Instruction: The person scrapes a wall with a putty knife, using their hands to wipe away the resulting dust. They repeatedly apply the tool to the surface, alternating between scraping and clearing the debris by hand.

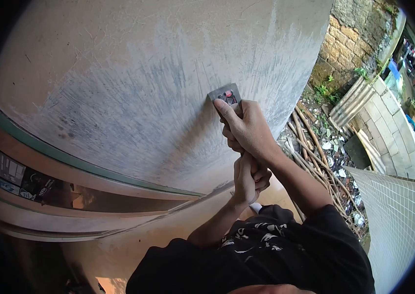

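A loosened grip could drop the grey block [227,92] my right hand [243,125] clasps by this scuffed wall [134,112], left hand [247,181] curled below.

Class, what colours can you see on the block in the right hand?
The block is grey with red and black markings; head view.

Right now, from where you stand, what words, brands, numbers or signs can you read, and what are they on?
No text can be read with certainty.
Gray block in the right hand: red-and-dark printed marking, too small to read.
Black shirt: white print, too blurred to make out.
Dark panel at lower left: pale markings, too small and blurred to read.
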A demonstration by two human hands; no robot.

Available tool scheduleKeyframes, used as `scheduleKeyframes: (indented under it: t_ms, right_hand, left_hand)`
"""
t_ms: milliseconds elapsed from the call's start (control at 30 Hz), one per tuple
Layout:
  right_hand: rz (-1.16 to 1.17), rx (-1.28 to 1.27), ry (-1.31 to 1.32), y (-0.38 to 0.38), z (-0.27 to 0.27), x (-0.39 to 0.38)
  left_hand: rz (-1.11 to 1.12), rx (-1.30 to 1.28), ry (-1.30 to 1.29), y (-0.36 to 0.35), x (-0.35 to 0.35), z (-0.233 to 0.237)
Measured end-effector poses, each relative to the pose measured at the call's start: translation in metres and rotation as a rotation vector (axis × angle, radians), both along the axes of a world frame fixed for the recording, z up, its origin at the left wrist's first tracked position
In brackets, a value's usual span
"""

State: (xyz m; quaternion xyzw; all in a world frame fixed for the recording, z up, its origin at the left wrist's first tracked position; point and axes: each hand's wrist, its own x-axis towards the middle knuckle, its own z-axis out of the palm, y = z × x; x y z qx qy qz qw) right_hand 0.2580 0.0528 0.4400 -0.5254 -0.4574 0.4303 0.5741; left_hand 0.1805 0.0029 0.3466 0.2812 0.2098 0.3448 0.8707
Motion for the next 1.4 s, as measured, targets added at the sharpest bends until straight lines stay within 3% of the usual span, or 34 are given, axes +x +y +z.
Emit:
scheduleKeyframes:
  t_ms: [100,333,433,533,667,833,1067,1167,1267,1400]
  right_hand:
    - [-0.004,0.088,-0.076,0.000,0.035,0.001]
    - [-0.014,0.094,-0.016,0.005,0.010,-0.004]
    - [0.012,0.121,-0.030,0.004,0.029,0.001]
    - [0.034,0.153,0.049,0.002,0.041,0.000]
    - [-0.019,0.085,0.074,0.002,-0.004,-0.004]
    - [-0.023,0.140,-0.006,0.003,0.028,-0.005]
    - [-0.023,0.060,-0.009,0.001,-0.007,-0.012]
    - [0.003,0.093,-0.001,0.003,0.014,-0.009]
    - [0.002,0.131,0.070,0.002,0.023,-0.013]
    - [0.013,0.023,0.153,-0.003,-0.006,-0.016]
  left_hand:
    - [0.014,0.021,-0.046,0.013,0.010,0.020]
    - [-0.015,0.001,0.065,0.012,-0.004,0.012]
    - [0.010,-0.045,-0.024,0.012,0.007,0.024]
    - [-0.058,0.068,-0.008,0.019,0.001,0.034]
    - [-0.005,-0.107,0.089,0.003,-0.007,0.008]
    - [-0.051,-0.014,0.001,0.017,0.000,0.027]
    - [-0.030,-0.140,0.111,0.001,-0.013,0.009]
    - [-0.054,-0.076,-0.014,0.011,-0.007,0.016]
    - [-0.029,-0.025,0.050,0.014,-0.010,0.029]
    - [-0.049,-0.093,0.106,0.003,-0.021,0.011]
